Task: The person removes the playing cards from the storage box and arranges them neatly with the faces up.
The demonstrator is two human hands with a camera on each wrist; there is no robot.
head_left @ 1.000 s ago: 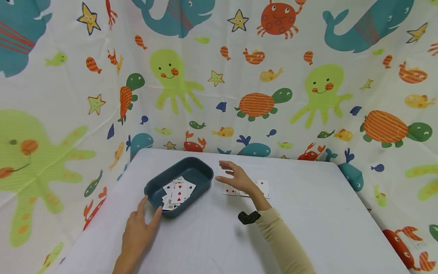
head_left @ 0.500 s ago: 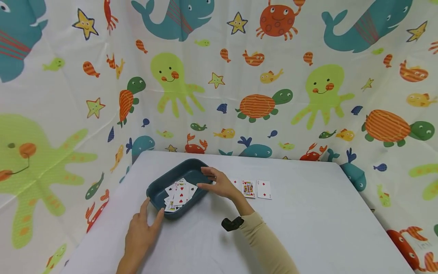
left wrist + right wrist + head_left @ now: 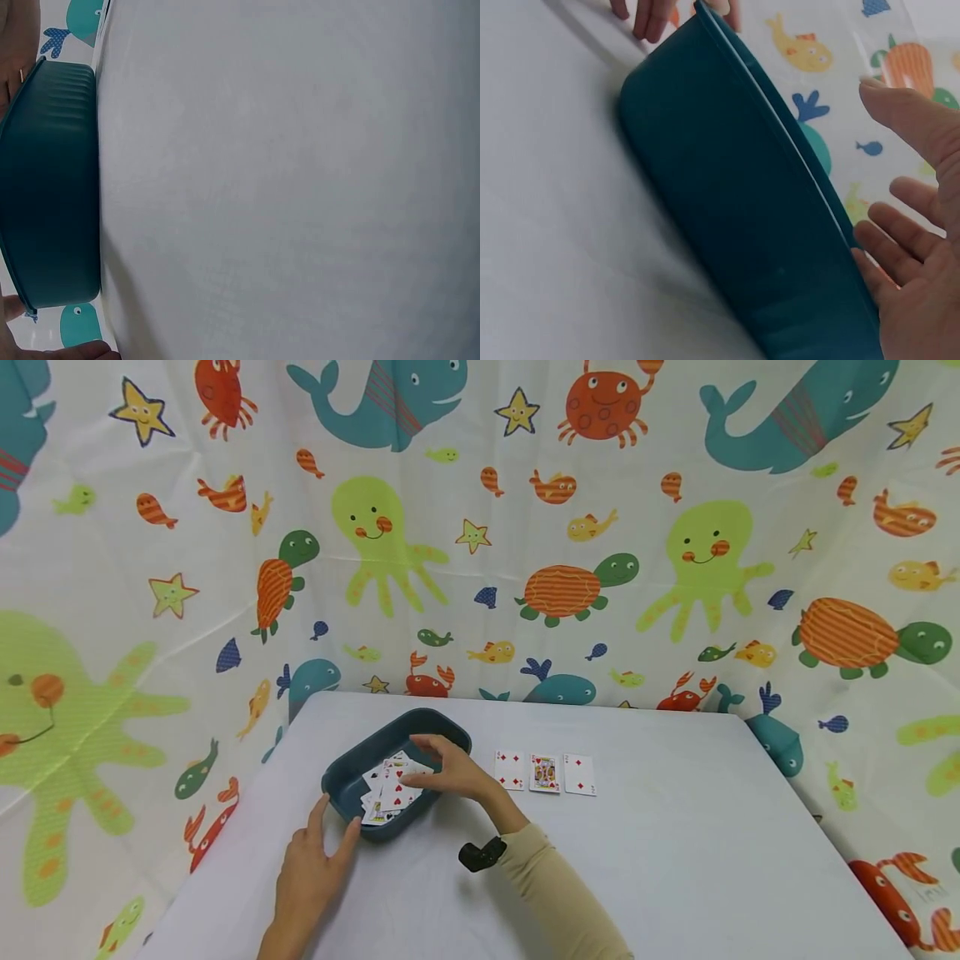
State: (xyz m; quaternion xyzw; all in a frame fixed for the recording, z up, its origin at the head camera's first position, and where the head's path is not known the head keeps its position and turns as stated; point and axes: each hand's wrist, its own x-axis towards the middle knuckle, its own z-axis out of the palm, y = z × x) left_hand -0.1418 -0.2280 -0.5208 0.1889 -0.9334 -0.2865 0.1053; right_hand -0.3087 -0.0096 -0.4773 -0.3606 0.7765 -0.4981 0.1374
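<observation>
A dark teal plastic bin point(image 3: 420, 725) stands slanted on the white-covered table, with a loose pile of playing cards point(image 3: 392, 792) inside, a hearts card on top. My left hand point(image 3: 306, 872) is at the bin's near left end, thumb and fingers spread about its corner. Over the bin's right side reaches my right hand point(image 3: 453, 772), its fingers parted above the cards. In the right wrist view, nothing shows between the thumb and fingers of that right hand point(image 3: 919, 247), beside the bin's rim. The left wrist view shows mainly the outer wall of the bin point(image 3: 52, 187).
Right of the bin lie three face-up cards in a row: a diamonds card point(image 3: 509, 771), a face card point(image 3: 544, 774) and another diamonds card point(image 3: 580, 775). A sea-animal curtain point(image 3: 480, 543) hangs behind and beside the table point(image 3: 675, 860).
My right hand has moved left from above the row of cards to over the bin, uncovering all three cards. My left hand stays at the bin's corner.
</observation>
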